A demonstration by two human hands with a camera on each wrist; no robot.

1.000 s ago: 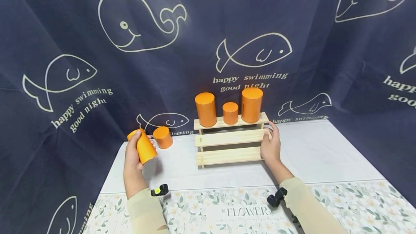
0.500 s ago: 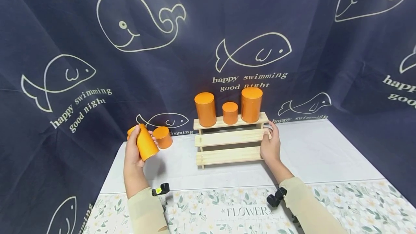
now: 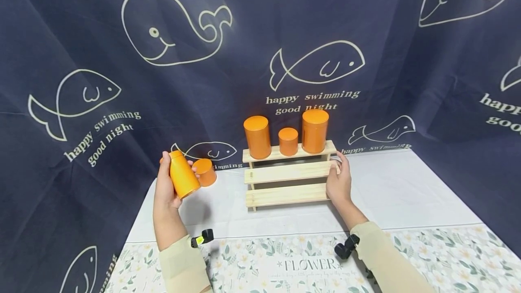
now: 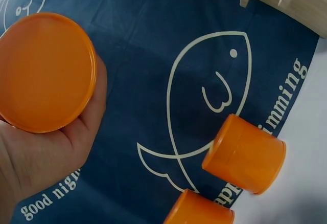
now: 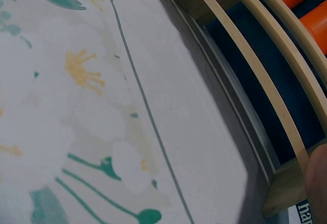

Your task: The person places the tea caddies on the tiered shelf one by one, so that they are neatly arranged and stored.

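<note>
My left hand (image 3: 164, 189) grips a tall orange canister (image 3: 183, 174) above the table, tilted with its base toward me and to the right. In the left wrist view the round base of that canister (image 4: 46, 73) faces the camera, fingers wrapped behind it. A short orange canister (image 3: 205, 172) stands on the table just right of this hand. My right hand (image 3: 339, 182) holds the right end of a three-step wooden rack (image 3: 285, 173). On the rack's top step stand a tall canister (image 3: 258, 137), a small canister (image 3: 288, 141) and a bigger canister (image 3: 315, 131), all orange.
Another orange canister (image 4: 199, 209) stands at the left, mostly hidden behind my left hand in the head view. A dark blue fish-print curtain (image 3: 244, 76) hangs right behind the table. A flower-print cloth (image 3: 301, 248) covers the front.
My left hand has lifted the tall canister slightly and brought it a little to the right, turning it more upright. The right hand and the rack have stayed still.
</note>
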